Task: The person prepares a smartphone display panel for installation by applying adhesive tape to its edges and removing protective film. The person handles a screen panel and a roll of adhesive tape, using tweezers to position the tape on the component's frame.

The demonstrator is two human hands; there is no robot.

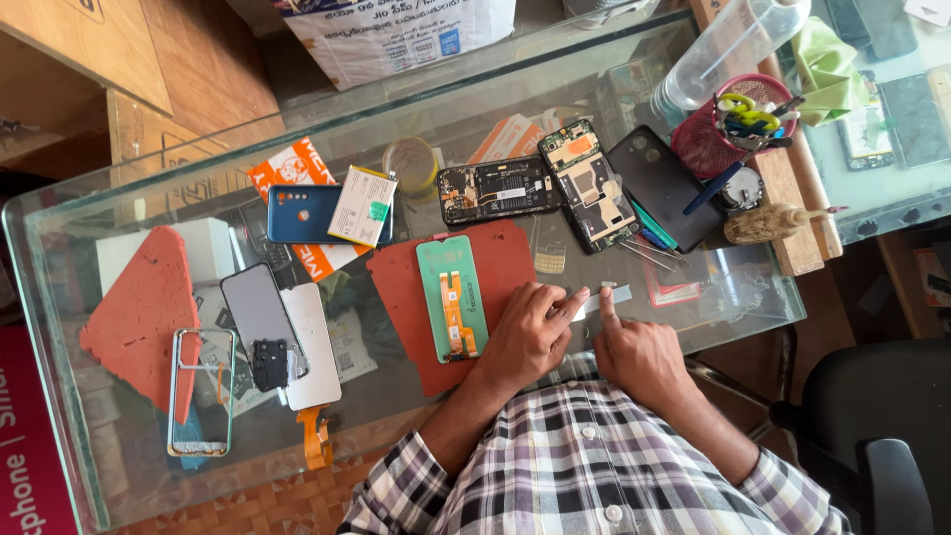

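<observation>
My left hand (530, 335) rests on the right edge of a red mat (401, 282), its fingertips pinching one end of a thin pale strip (616, 293) that lies on the glass table (149, 188). The index finger of my right hand (639, 349) presses down on the same strip, with the other fingers curled. Just left of my left hand, a green-backed phone display panel (451, 297) with an orange flex cable lies on the mat.
Two opened phones (498, 188) (586, 185) and a black back cover (662, 183) lie beyond the mat. A blue phone (302, 213) with a battery on it, a second red mat (144, 307), a clear frame (201, 391) and a white cover (312, 342) are at left. A red tool cup (713, 129) stands at right.
</observation>
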